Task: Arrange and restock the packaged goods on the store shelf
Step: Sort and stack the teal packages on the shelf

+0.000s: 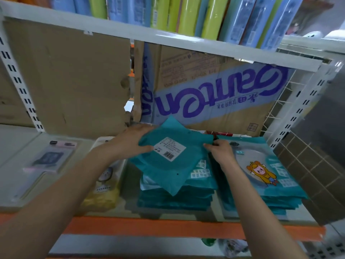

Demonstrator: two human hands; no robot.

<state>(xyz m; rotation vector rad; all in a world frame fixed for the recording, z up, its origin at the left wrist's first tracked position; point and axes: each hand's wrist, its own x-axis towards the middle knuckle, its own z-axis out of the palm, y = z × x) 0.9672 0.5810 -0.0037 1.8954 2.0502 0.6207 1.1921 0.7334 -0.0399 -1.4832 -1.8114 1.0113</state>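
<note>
Teal packet (168, 156), label side up, lies skewed on top of the middle stack (175, 199), not yet squared. Left hand (130, 141) grips its left edge, fingers curled round it; right hand (221, 153) pinches the right edge. Right of the stack, a second teal pile (261, 174) lies picture-side up and fairly even. Left of the stack, yellow packets (104, 193). Judged partway: squaring up, perhaps flipping, is left.

Top packet (168, 161): skewed on middle stack (175, 200).
Right stack (270, 176): just beside middle stack.
Cardboard (214, 94): behind both stacks.
Flat packs (46, 159): left on shelf (149, 228).
</note>
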